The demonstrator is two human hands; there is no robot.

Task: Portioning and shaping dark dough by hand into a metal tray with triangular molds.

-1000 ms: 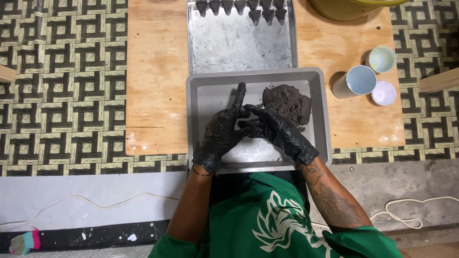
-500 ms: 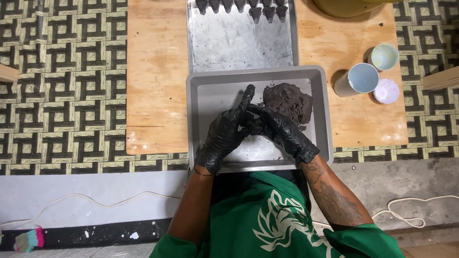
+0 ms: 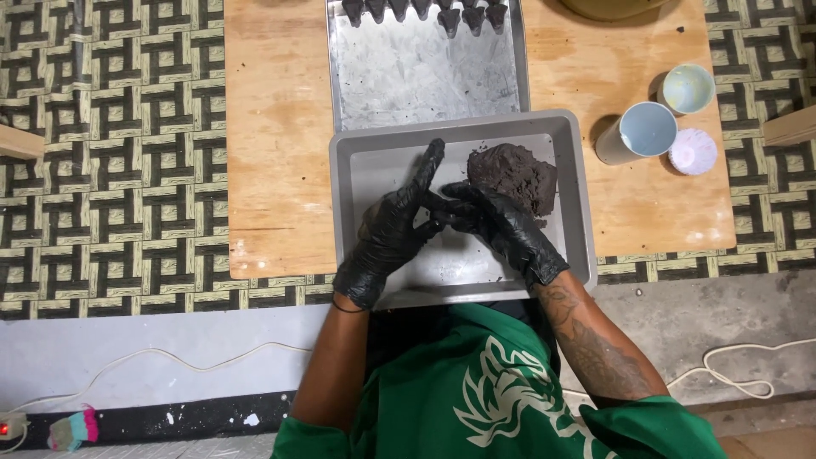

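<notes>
Over the grey tray (image 3: pixel 357 170), our gloved left hand (image 3: pixel 395 225) and right hand (image 3: pixel 497 225) press together, pinching something hidden beside the dark lump (image 3: pixel 514 174).

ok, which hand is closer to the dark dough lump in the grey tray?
Right. The right hand sits against the dark dough lump at its lower left edge. The left hand is farther left over the grey tray, fingertips meeting the right hand's.

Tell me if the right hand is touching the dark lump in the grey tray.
Cannot tell. In the head view the right hand overlaps the dark lump's lower edge in the grey tray; black glove against dark lump hides any gap.
</notes>
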